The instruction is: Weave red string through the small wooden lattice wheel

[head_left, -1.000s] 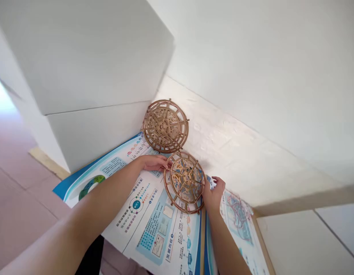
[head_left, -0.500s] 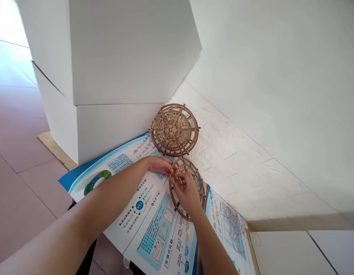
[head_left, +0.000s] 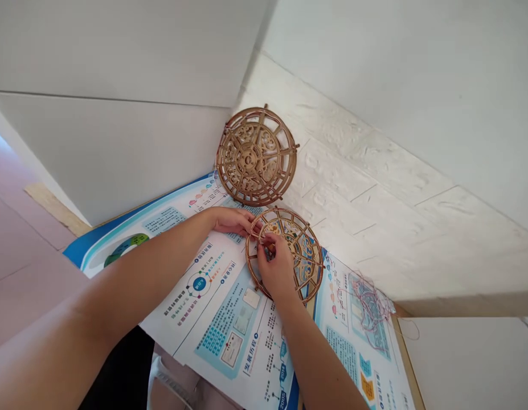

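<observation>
A round openwork wheel-shaped frame (head_left: 294, 246), brown with spokes and scrolled cut-outs, is tilted over the printed sheets. My left hand (head_left: 234, 221) is closed on its left rim, fingertips partly behind the rim. Inside the same rim, close to the left fingertips, my right hand (head_left: 278, 266) has thumb and fingers pinched together. What the pinch holds is too small to make out. Just beyond, a second similar round frame (head_left: 250, 160) leans upright in the corner, with neither hand touching it.
Printed sheets with blue edges (head_left: 221, 302) cover the surface. A tangle of thin pinkish thread (head_left: 370, 307) lies on the right sheet. A white panel (head_left: 152, 148) stands at the left, and a white brick-patterned wall (head_left: 349, 176) rises behind.
My view has come closer and swung. The front frame now faces me more broadly. Both hands stay at its left rim, and the right hand's pinch remains closed.
</observation>
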`<state>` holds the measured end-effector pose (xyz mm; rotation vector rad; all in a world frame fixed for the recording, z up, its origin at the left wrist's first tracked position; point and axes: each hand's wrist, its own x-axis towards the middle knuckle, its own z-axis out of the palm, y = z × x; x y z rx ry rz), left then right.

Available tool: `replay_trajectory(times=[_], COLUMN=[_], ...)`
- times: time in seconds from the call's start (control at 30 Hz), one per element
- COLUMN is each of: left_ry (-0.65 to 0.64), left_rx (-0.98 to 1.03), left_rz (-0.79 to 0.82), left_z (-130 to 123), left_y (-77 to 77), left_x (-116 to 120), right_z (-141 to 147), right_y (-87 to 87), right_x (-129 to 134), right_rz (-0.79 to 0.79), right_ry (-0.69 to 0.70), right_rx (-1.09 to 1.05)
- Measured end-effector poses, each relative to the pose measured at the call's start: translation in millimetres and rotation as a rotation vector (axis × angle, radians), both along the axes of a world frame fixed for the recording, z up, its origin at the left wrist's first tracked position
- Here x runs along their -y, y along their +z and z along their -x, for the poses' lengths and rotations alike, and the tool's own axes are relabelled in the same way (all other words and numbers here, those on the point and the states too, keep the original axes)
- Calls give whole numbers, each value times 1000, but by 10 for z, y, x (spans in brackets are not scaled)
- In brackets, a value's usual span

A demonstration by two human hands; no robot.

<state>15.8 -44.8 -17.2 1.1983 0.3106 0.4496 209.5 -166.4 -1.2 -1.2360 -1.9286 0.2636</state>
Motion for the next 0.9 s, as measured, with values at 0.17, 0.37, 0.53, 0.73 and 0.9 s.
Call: replay_trajectory(times=[0.17,0.37,0.53,0.73,0.9], left_ry=[-1,53,72,64,67], left_rx=[-68,-108,-115,-85,-103], left_rz=[113,138,141,156,150], left_z=[-14,-9,-4,-15,-22], left_y=[46,75,82,67,73], left_x=[34,42,47,39,45], right_z=[-11,-33,-44,-65,-71], right_y=[11,17,15,14,19], right_x=[0,13,8,-8,-12], right_rz=[9,35,48,62,56], right_ry=[-28,-52,-26,-28,8], right_rx=[-36,-102,-133,-191,-136])
